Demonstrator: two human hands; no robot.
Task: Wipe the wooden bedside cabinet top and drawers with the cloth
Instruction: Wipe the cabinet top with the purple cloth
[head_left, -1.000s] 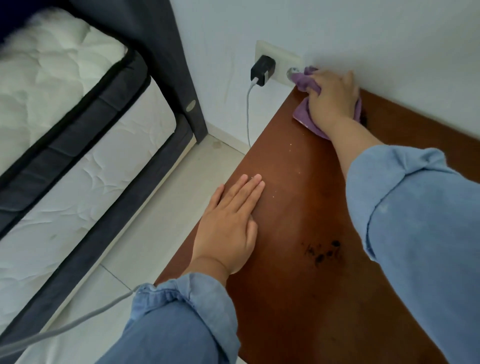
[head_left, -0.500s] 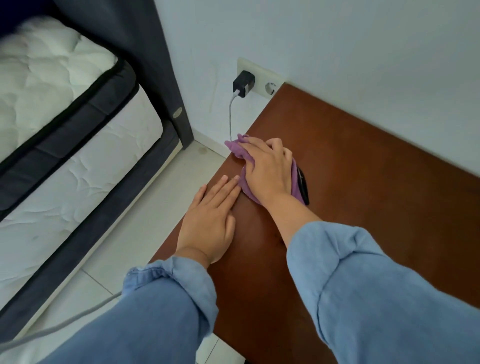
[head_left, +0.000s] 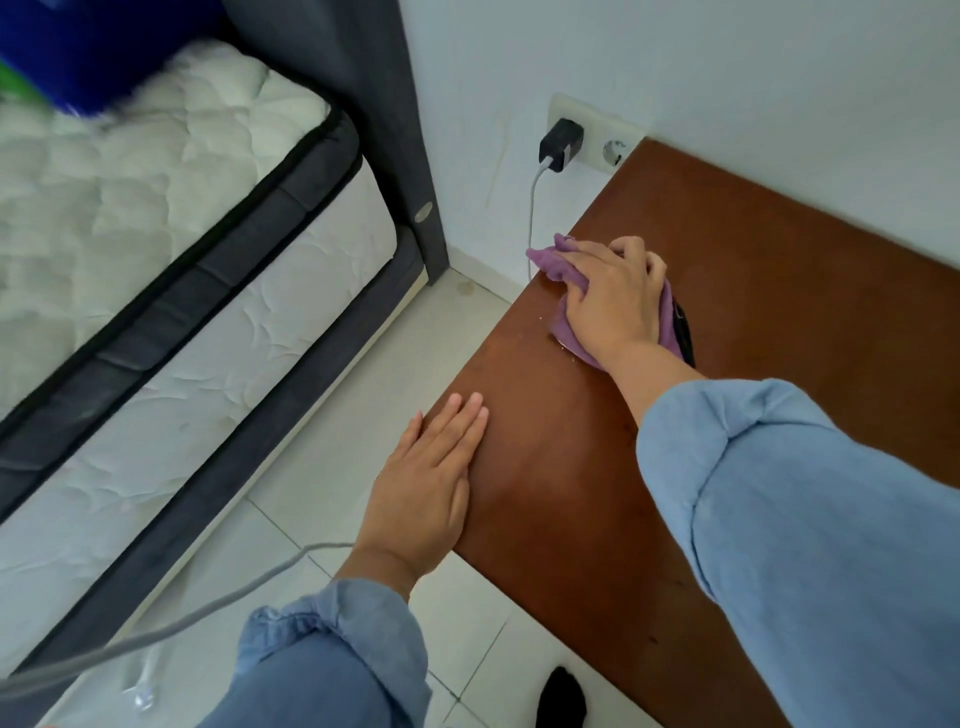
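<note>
R hand (head_left: 613, 299) grips purple cloth (head_left: 563, 330) on cabinet top (head_left: 779, 312), near its left edge. L hand (head_left: 426, 483) lies flat, fingers straight, at 7 o'clock from cloth, well apart.

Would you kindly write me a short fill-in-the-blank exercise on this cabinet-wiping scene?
1. The right hand presses a ____ cloth on the cabinet top.
2. The left hand lies ____ on the top's edge.
3. A black charger is plugged into the ____ on the wall.

Missing words: purple; flat; socket
</note>
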